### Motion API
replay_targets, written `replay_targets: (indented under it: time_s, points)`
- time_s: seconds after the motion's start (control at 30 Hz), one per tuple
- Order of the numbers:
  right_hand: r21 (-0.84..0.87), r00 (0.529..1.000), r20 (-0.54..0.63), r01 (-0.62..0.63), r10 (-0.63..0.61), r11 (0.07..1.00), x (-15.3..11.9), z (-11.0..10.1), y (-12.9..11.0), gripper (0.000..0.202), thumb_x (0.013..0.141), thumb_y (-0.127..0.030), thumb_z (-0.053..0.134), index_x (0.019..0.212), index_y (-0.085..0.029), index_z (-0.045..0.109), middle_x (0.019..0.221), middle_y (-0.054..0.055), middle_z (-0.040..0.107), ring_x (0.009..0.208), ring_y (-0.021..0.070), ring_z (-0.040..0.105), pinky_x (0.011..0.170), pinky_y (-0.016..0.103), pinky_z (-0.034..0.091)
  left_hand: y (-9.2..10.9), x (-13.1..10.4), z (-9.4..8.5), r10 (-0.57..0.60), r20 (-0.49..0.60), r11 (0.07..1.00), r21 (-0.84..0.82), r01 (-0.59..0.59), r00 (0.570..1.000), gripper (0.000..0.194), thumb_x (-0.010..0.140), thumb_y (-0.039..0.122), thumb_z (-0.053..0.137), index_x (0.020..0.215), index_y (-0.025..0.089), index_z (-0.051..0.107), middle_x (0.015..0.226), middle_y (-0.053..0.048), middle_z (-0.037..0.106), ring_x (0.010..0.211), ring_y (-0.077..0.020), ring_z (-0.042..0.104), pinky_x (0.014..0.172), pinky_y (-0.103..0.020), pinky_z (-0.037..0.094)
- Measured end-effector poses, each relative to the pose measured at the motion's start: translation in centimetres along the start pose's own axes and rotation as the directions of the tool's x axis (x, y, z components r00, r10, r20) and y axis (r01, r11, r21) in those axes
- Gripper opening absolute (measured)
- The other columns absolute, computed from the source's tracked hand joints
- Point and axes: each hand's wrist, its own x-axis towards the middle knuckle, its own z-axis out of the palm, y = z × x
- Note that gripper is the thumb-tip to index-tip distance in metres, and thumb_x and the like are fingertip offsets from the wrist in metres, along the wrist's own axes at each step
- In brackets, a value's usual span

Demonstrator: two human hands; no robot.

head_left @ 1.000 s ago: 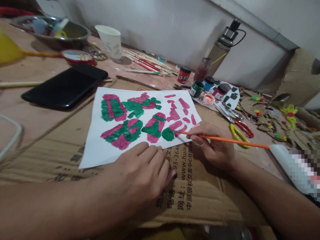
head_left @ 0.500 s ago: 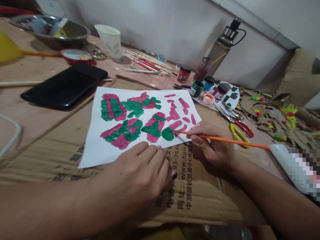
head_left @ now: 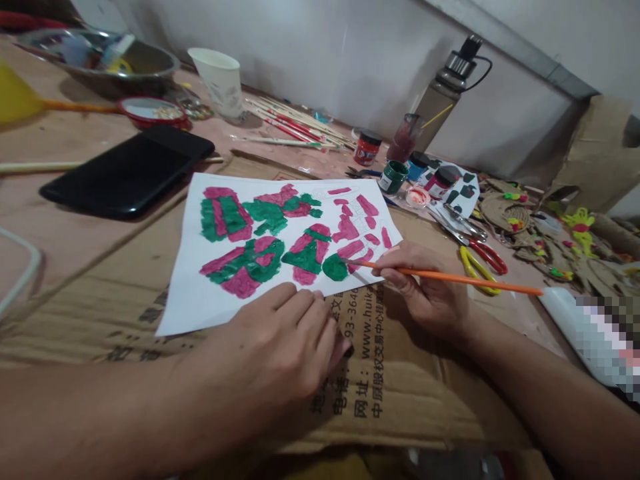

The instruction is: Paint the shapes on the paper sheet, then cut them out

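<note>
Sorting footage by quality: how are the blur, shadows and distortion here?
Head view: metal bowl looks soft, painted paper clearer; head view: dark shadow on the cardboard below the right hand; head view: bottle leans, perhaps from lens distortion; head view: pixel blocks cover part of the white object.

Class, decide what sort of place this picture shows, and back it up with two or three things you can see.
Probably a craft room or workshop: an orange paintbrush over a painted sheet, an open jar of green paint, and pliers with red and yellow handles.
</note>
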Motion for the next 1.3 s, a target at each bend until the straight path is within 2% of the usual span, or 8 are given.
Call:
replay_targets:
  time_s: [0.17,0.43,0.63,0.83,1.03,1.3]
  points:
    - [-0.003,0.998,0.061,-0.030,0.030,1.000,0.2,-0.2,-0.2,0.014,0.110,-0.023,0.067,0.104,-0.024,0.079,0.090,0.003,0.080,0.077,0.0180,0.071,0.073,0.029,0.058,0.0,0.2,-0.2,0.010,0.027,1.000,0.009,-0.010,1.000,0.032,0.108,0.024,0.063,0.078,0.018,0.070,0.073,-0.007,0.066,0.067,-0.0222,0.059,0.061,-0.037,0.047]
    - [-0.014,0.999,-0.048,-0.004,0.003,1.000,0.0,0.1,-0.1,0.012,0.107,-0.022,0.071,0.105,-0.028,0.082,0.091,0.002,0.081,0.081,0.0189,0.074,0.077,0.030,0.058,0.0,0.1,0.2,-0.004,0.012,1.000,0.011,0.004,1.000,0.032,0.108,0.026,0.063,0.078,0.018,0.071,0.073,-0.006,0.067,0.066,-0.0218,0.059,0.061,-0.037,0.047]
    - [0.005,0.997,0.059,-0.042,0.042,0.999,-0.1,0.0,0.2,0.013,0.111,-0.026,0.067,0.107,-0.024,0.080,0.095,0.004,0.082,0.082,0.0187,0.075,0.077,0.031,0.060,-0.1,0.2,0.1,0.013,0.026,1.000,-0.004,-0.013,1.000,0.032,0.110,0.023,0.060,0.080,0.018,0.071,0.074,-0.007,0.065,0.068,-0.0221,0.057,0.063,-0.038,0.045]
    - [-0.004,1.000,-0.001,-0.006,0.006,1.000,0.1,0.0,0.0,0.012,0.108,-0.022,0.070,0.106,-0.026,0.081,0.092,0.002,0.082,0.082,0.0184,0.074,0.077,0.029,0.060,-0.1,0.0,-0.1,0.005,0.016,1.000,0.004,-0.005,1.000,0.035,0.111,0.023,0.058,0.080,0.017,0.071,0.074,-0.008,0.065,0.068,-0.0235,0.057,0.063,-0.039,0.045]
    - [-0.020,0.997,0.066,-0.039,0.040,0.999,0.0,-0.1,-0.1,0.016,0.111,-0.027,0.065,0.103,-0.024,0.078,0.092,0.004,0.080,0.080,0.0191,0.072,0.077,0.031,0.059,-0.1,0.1,-0.1,0.019,0.029,1.000,0.001,-0.020,0.999,0.031,0.108,0.022,0.061,0.079,0.019,0.070,0.072,-0.006,0.064,0.067,-0.0225,0.058,0.061,-0.038,0.045]
    - [0.022,0.995,0.095,0.016,-0.018,1.000,-0.4,-0.7,-0.8,0.010,0.109,-0.021,0.067,0.103,-0.023,0.075,0.087,0.004,0.077,0.078,0.0182,0.072,0.073,0.029,0.059,0.0,0.0,0.1,0.014,0.030,1.000,-0.010,-0.013,0.999,0.030,0.107,0.020,0.059,0.080,0.018,0.070,0.073,-0.007,0.064,0.068,-0.0236,0.057,0.062,-0.039,0.044]
